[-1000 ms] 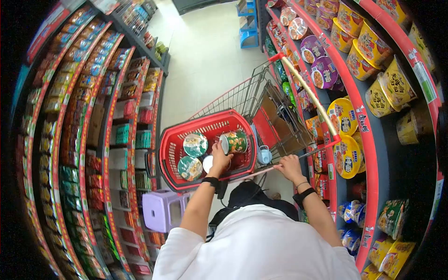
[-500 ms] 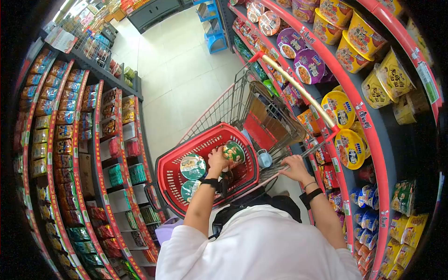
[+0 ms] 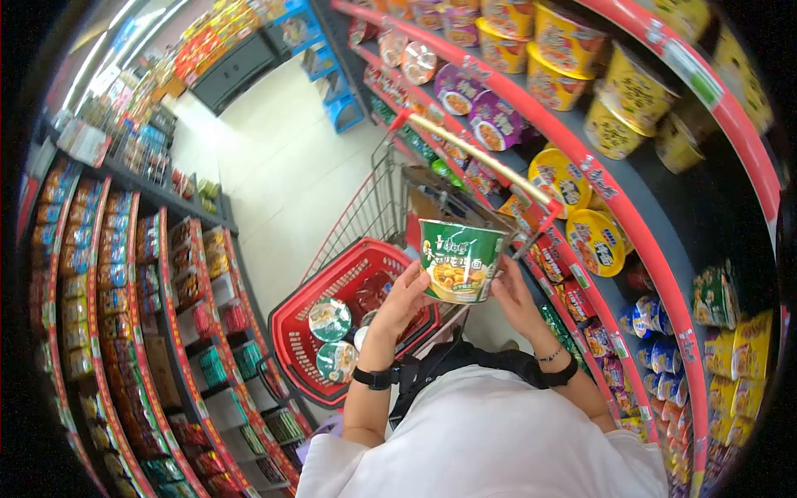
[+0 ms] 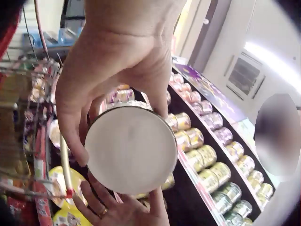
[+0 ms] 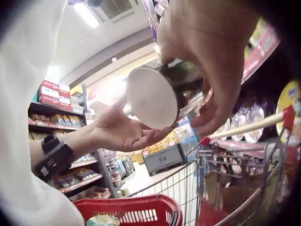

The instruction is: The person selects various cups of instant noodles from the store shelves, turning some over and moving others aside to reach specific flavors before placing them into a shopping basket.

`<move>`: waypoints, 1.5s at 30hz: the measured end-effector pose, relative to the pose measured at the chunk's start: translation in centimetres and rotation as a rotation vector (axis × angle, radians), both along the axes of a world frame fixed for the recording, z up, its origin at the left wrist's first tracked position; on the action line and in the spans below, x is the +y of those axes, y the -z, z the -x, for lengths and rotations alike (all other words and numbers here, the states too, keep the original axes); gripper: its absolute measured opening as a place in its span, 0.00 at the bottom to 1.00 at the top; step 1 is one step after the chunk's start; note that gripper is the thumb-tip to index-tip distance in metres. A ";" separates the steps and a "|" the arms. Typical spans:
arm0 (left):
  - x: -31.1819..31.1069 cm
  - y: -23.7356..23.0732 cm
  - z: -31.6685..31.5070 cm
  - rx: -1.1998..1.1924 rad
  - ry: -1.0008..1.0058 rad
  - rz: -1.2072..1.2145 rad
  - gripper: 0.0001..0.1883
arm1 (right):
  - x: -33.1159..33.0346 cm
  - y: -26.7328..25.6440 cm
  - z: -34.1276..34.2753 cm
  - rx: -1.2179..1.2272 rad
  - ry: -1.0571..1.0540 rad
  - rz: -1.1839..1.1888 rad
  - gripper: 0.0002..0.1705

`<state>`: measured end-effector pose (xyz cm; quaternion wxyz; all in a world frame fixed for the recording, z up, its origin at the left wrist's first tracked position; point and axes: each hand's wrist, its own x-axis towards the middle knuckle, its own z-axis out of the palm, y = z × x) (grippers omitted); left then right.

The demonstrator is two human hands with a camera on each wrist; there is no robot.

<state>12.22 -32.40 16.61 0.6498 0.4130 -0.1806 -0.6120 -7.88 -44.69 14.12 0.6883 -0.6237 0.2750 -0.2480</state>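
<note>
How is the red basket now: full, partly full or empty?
Partly full: two green-and-white cups sit inside the red basket, and much of its slotted wall stays uncovered.

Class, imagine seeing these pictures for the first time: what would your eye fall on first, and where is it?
Probably the green noodle tub, held centre stage between the left hand and the right hand, its picture label facing the head camera. Next, likely the bright red basket, lower and to the left, with two green-and-white tubs inside. Big yellow tubs also stand out on the right-hand shelves.
</note>
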 end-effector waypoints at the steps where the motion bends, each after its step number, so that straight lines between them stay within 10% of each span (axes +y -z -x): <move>1: -1.1 -0.4 0.9 -0.018 0.025 0.011 0.31 | -0.1 -1.3 0.9 -0.054 0.057 0.015 0.36; 8: -6.8 -3.8 7.9 -0.121 0.248 0.148 0.43 | -1.1 -5.9 7.9 -0.183 0.348 0.185 0.51; 13: -11.7 -5.6 11.8 -0.624 0.604 0.393 0.55 | -0.2 -9.7 15.2 0.104 0.549 0.546 0.57; 18: -15.7 -10.7 19.2 -0.864 0.583 0.623 0.50 | 1.0 -13.2 20.4 -0.062 0.926 0.529 0.63; 27: -21.9 -16.0 30.8 -0.885 0.523 0.876 0.45 | 0.4 -16.3 27.1 0.244 1.432 0.914 0.34; 34: -26.7 -17.7 35.2 -0.878 0.435 0.959 0.43 | -3.2 -17.3 29.3 -0.153 1.433 0.848 0.29; 39: -29.2 -16.2 37.4 -0.775 0.516 0.919 0.45 | -3.5 -16.3 31.0 0.315 1.350 0.954 0.25; 45: -27.9 -16.4 37.9 -0.865 0.497 0.897 0.46 | -3.3 -15.4 31.0 0.335 1.320 0.935 0.28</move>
